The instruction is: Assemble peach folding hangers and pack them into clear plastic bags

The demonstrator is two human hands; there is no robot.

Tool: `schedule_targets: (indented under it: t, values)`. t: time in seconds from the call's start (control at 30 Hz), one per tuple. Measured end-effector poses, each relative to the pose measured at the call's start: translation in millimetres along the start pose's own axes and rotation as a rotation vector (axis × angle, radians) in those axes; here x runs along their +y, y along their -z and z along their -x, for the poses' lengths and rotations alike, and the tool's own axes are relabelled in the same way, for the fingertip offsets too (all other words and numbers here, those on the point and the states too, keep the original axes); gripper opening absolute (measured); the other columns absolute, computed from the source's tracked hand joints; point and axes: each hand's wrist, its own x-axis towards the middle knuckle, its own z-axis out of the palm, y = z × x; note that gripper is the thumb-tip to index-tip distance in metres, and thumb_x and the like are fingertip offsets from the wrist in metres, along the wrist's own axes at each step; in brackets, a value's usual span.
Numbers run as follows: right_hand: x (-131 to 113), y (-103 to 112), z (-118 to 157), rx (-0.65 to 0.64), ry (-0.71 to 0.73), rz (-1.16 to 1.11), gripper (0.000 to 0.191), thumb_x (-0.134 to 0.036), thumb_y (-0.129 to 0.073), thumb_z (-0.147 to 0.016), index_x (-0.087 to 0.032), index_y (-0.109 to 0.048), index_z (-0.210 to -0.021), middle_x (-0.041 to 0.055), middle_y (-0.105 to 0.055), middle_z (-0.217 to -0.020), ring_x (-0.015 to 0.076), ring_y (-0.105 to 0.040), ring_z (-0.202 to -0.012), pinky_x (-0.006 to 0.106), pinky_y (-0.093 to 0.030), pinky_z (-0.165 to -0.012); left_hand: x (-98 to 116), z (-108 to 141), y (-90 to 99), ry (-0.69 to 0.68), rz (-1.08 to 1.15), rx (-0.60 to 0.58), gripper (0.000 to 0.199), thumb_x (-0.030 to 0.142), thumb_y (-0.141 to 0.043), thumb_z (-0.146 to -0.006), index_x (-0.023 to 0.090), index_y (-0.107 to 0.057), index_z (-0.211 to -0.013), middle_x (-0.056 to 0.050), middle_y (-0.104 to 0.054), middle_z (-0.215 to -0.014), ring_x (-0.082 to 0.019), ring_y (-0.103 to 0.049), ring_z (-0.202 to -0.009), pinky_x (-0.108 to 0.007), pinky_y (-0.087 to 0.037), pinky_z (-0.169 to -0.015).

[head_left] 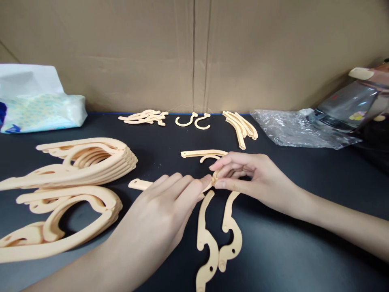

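Note:
My left hand (176, 202) is closed around a cream plastic hanger arm (139, 184), whose holed end sticks out to the left of the knuckles. Thumb and fingers of my right hand (246, 174) pinch a small cream part (215, 177) at the other end of that arm, and the two hands meet there. The fingers hide much of the joint. Just behind them lies another straight hanger arm (202, 153) with a curved hook (209, 157) beside it. Two wavy hanger pieces (209, 247) (233, 239) lie below the hands.
Folded cream hangers form two stacks (100, 174) (91, 239) at left. Farther back are a pile of wavy pieces (144, 117), two hooks (186, 121) and several straight arms (240, 123). A tissue pack (42, 109) stands left, a clear plastic bag (291, 127) right, before a cardboard wall (136, 52).

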Motion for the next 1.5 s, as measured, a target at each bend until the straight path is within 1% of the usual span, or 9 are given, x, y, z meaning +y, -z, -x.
schedule_targets:
  t: [0.47, 0.6, 0.7, 0.8, 1.0, 1.13, 1.23, 1.37, 1.5]
  values:
    - [-4.5, -6.1, 1.5, 0.072, 0.012, -0.057, 0.018, -0.021, -0.075, -0.081, -0.022, -0.059, -0.089, -0.0054, -0.065, -0.081, 0.0076, -0.064, -0.077, 0.018, -0.053, -0.072, 4.5, 1.8, 5.7, -0.034, -0.085, 0.043, 0.032, 0.009, -0.035, -0.098, 0.010, -0.058, -0.120, -0.006, -0.068, -0.084, -0.025, -0.064, -0.071, -0.038, -0.050, -0.060]
    - [-6.1, -0.7, -3.1, 0.135, 0.035, -0.062, 0.019, -0.021, -0.076, -0.080, -0.021, -0.058, -0.087, -0.0050, -0.065, -0.083, 0.0074, -0.062, -0.077, 0.018, -0.051, -0.070, 9.4, 0.5, 12.7, 0.277, 0.440, -0.065, 0.032, 0.028, -0.042, -0.101, 0.022, -0.058, -0.128, -0.003, -0.071, -0.097, -0.020, -0.068, -0.083, -0.030, -0.055, -0.069]
    - [-6.2, -1.0, -2.9, 0.098, 0.045, -0.102, 0.019, -0.017, -0.076, -0.079, -0.021, -0.058, -0.085, -0.0062, -0.064, -0.082, 0.0064, -0.063, -0.076, 0.017, -0.050, -0.069, 8.5, -1.8, 17.5, 0.671, 0.986, -0.180, 0.041, 0.047, -0.048, -0.097, 0.022, -0.058, -0.128, -0.001, -0.072, -0.081, -0.018, -0.069, -0.072, -0.023, -0.054, -0.062]
    - [-7.3, -7.5, 1.7, 0.029, 0.065, -0.078, 0.018, -0.015, -0.074, -0.081, -0.021, -0.059, -0.087, -0.0068, -0.064, -0.082, 0.0061, -0.063, -0.075, 0.018, -0.050, -0.070, 6.3, -5.5, 16.8, 0.836, 1.333, -0.246, 0.049, 0.049, -0.059, -0.090, 0.018, -0.056, -0.128, 0.000, -0.069, -0.068, -0.015, -0.065, -0.061, -0.022, -0.054, -0.060]
    - [-9.9, -2.9, 2.1, 0.024, 0.086, 0.110, 0.019, -0.031, -0.070, -0.087, -0.022, -0.059, -0.100, -0.0033, -0.069, -0.087, 0.0103, -0.065, -0.078, 0.022, -0.050, -0.067, 10.2, -5.5, 5.8, 0.879, 1.551, -0.221, 0.044, 0.045, -0.077, -0.078, 0.024, -0.062, -0.115, 0.003, -0.059, -0.078, -0.012, -0.060, -0.058, -0.017, -0.051, -0.040]
    - [-6.0, 26.9, -6.2, 0.192, 0.118, 0.572, 0.023, -0.045, -0.067, -0.087, -0.023, -0.065, -0.097, -0.0001, -0.066, -0.090, 0.0138, -0.061, -0.078, 0.027, -0.046, -0.064, 12.2, -1.4, 4.0, 0.856, 1.547, -0.167, 0.034, 0.042, -0.073, -0.084, 0.027, -0.062, -0.112, 0.002, -0.058, -0.083, -0.012, -0.062, -0.060, -0.014, -0.050, -0.039]
    - [-3.6, 42.0, -8.6, 0.209, 0.086, 0.893, 0.026, -0.050, -0.069, -0.084, -0.025, -0.069, -0.091, 0.0008, -0.062, -0.095, 0.0146, -0.058, -0.075, 0.031, -0.045, -0.067, 11.9, -0.9, 4.3, 0.846, 1.545, -0.159, 0.031, 0.043, -0.070, -0.086, 0.026, -0.061, -0.110, 0.001, -0.060, -0.088, -0.011, -0.061, -0.061, -0.013, -0.050, -0.040]
    - [-2.9, 39.9, -8.2, 0.182, -0.014, 1.082, 0.023, -0.046, -0.068, -0.085, -0.025, -0.071, -0.093, 0.0008, -0.062, -0.100, 0.0157, -0.060, -0.075, 0.032, -0.044, -0.066, 9.6, -0.4, 2.8, 0.844, 1.541, -0.111, 0.028, 0.042, -0.070, -0.087, 0.026, -0.061, -0.108, 0.001, -0.059, -0.091, -0.010, -0.060, -0.064, -0.012, -0.051, -0.041]
    - [-0.7, 36.8, -10.4, 0.171, -0.033, 1.117, 0.013, -0.031, -0.061, -0.090, -0.024, -0.072, -0.088, 0.0004, -0.063, -0.087, 0.0171, -0.060, -0.078, 0.031, -0.041, -0.062, 6.7, 1.3, 0.5, 0.847, 1.521, -0.082, 0.029, 0.042, -0.070, -0.087, 0.026, -0.059, -0.108, 0.002, -0.059, -0.089, -0.010, -0.061, -0.062, -0.013, -0.052, -0.041]
